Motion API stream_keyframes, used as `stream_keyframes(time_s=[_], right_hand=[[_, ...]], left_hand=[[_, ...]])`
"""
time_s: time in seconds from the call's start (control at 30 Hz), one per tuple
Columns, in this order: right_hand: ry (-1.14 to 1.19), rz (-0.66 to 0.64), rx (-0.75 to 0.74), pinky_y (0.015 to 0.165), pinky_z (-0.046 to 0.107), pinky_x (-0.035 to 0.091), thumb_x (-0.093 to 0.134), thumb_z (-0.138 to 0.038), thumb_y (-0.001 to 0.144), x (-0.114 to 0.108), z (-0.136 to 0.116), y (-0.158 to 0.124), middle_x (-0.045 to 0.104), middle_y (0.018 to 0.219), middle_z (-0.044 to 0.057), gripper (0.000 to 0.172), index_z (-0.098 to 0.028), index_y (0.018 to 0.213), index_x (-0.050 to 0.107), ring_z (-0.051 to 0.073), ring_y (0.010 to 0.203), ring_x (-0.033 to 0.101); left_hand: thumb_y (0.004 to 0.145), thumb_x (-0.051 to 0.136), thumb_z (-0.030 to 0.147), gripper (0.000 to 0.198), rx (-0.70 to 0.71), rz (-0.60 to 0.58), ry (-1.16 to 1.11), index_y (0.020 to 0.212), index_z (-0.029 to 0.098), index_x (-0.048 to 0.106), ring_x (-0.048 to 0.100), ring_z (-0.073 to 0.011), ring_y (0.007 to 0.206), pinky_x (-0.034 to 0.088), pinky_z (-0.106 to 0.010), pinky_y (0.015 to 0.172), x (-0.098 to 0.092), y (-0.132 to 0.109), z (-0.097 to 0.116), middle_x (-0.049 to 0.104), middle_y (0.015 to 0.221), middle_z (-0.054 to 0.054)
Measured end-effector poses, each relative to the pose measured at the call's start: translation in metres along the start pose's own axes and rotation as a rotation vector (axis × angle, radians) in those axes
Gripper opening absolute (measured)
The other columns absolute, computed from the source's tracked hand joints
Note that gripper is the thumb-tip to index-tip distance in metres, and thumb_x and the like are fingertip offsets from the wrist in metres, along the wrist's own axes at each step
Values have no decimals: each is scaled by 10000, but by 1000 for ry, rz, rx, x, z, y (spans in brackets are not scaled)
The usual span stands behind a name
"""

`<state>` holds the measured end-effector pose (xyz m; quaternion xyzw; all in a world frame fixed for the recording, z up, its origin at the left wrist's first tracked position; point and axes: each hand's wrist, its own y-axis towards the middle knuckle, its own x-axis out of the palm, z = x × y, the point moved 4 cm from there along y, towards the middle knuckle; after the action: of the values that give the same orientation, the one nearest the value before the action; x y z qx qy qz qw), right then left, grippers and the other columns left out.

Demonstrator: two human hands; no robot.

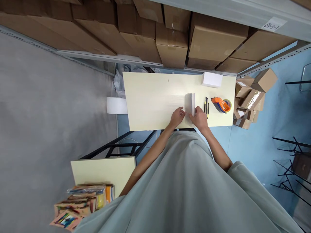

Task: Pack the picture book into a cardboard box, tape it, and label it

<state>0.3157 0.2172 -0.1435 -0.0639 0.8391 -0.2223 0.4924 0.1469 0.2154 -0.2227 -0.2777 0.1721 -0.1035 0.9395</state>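
A flat, greyish-white packet in shiny, translucent wrap lies near the front edge of the pale table. At its left side, my left hand has its fingers pinched together at the edge of the wrap. My right hand grips the packet's lower right side, with thumb and fingers around the edge. Faint streaks on the tabletop left of the packet look like a clear sheet, but I cannot tell for certain. What is inside the wrap is hidden.
Right of my hands lie a yellow-black utility knife and an orange tape dispenser. A white box stands at the back. A white roll is off the left end. Cardboard boxes pile up rightward; shelved cartons hang overhead.
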Motion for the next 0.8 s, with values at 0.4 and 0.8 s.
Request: stream_keyframes(time_s=[0.4,0.8], right_hand=[[364,-226,-25,960,382,608,735,-477,1009,40,-1,29,757,1253,97,267,-233,1101,681,224,996,761],[686,-258,341,814,314,522,847,-479,811,72,18,49,669,814,-21,337,-232,895,633,191,841,653]], left_hand=[[990,741,355,397,-111,260,-253,1340,175,692,818,-234,1053,654,-370,987,-64,-10,-36,839,1206,-111],[901,712,144,353,-188,239,-4,1231,184,829,811,-256,1048,620,-418,1103,-79,20,-72,861,1190,-93]])
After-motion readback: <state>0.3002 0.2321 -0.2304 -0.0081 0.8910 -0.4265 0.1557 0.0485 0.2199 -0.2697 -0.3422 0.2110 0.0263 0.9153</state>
